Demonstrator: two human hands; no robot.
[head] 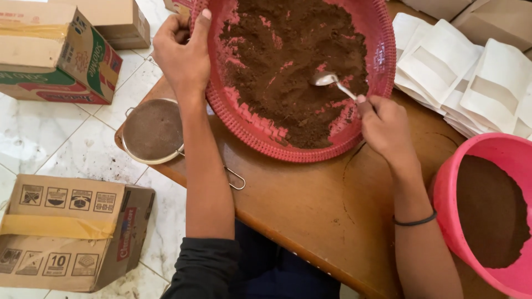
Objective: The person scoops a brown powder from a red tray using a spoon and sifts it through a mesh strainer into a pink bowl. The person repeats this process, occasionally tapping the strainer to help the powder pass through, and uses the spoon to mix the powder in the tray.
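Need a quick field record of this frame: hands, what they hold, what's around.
left hand: grips the rim of the red tray
right hand: holds a metal spoon, bowl in the powder
tray contents: brown powder, spread unevenly
sieve: round, metal, at the table's left edge, powder on its mesh
pink tub: lower right, holds brown powder
white pouches: stacked, upper right
table: wooden
cardboard boxes: on the tiled floor, left
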